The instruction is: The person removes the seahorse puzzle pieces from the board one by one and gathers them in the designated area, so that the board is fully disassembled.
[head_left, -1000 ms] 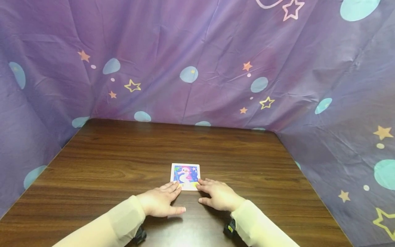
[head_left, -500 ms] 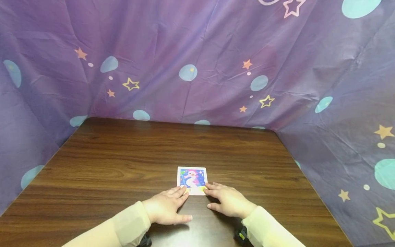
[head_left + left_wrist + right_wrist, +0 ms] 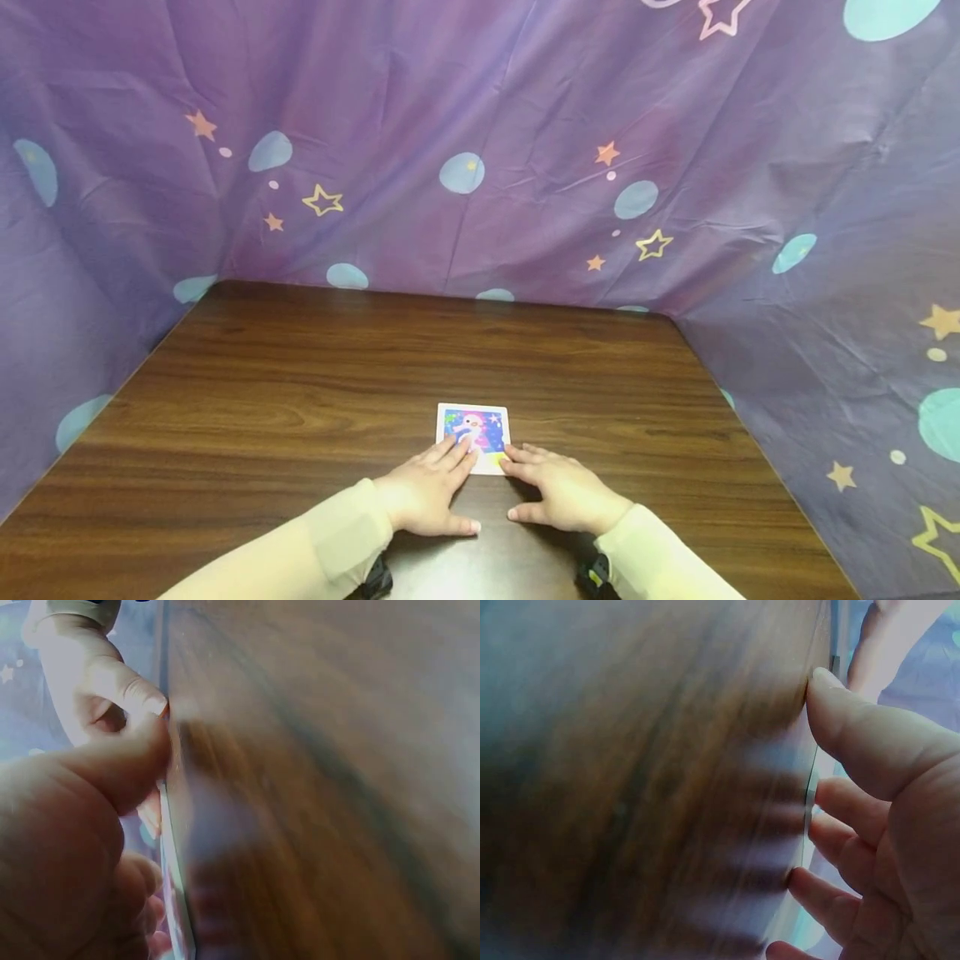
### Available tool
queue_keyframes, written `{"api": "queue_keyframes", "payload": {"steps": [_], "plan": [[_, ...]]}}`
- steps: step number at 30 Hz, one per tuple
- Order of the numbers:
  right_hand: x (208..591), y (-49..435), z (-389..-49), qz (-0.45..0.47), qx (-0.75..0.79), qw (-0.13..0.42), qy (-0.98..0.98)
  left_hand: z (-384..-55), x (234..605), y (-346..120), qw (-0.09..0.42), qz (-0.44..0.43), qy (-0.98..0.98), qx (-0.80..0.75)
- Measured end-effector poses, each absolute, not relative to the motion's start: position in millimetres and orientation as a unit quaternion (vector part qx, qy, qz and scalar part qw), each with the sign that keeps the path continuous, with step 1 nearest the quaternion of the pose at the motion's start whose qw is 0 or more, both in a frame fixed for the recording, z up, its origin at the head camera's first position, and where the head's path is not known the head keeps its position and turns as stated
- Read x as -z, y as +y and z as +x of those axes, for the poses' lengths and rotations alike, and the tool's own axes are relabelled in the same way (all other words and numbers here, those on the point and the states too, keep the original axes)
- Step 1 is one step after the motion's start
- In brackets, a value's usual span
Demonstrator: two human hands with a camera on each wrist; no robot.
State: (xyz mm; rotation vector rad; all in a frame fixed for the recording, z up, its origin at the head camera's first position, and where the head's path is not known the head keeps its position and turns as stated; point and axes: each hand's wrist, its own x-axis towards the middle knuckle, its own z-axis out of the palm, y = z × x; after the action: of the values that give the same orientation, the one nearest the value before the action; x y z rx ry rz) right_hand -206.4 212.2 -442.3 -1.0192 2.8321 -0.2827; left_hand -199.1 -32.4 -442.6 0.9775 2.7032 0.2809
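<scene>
A square picture card (image 3: 492,423) with a white border lies flat on the wooden table (image 3: 300,367). Its face has a pink and white cartoon creature on blue. My left hand (image 3: 427,493) rests palm down, straight fingers over the card's near left part, thumb held out to the side on the table. From the right, my right hand (image 3: 566,490) touches the card's near right corner with extended fingertips. The left wrist view has the card's thin edge (image 3: 175,892) beside the fingers. In the right wrist view, fingertips (image 3: 829,793) meet the card's edge (image 3: 808,802).
A purple curtain (image 3: 390,150) with stars and blue ovals hangs behind the table and along both sides. Black wrist straps (image 3: 378,577) sit under the pale sleeves (image 3: 300,550). The tabletop stretches beyond the card to its far edge.
The card has shifted right and a little nearer, with both hands moving along. My left fingers now reach further over the card's face, covering more of the picture.
</scene>
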Motion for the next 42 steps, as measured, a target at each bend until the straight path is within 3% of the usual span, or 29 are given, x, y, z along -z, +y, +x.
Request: {"api": "queue_keyframes", "payload": {"steps": [21, 42], "plan": [[444, 213, -208, -0.351, 0.104, 0.045, 0.93, -208, 447, -9, 0.092, 0.313, 0.944, -0.05], [442, 218, -209, -0.354, 0.096, 0.062, 0.928, -208, 446, -2, 0.097, 0.275, 0.954, -0.064]]}}
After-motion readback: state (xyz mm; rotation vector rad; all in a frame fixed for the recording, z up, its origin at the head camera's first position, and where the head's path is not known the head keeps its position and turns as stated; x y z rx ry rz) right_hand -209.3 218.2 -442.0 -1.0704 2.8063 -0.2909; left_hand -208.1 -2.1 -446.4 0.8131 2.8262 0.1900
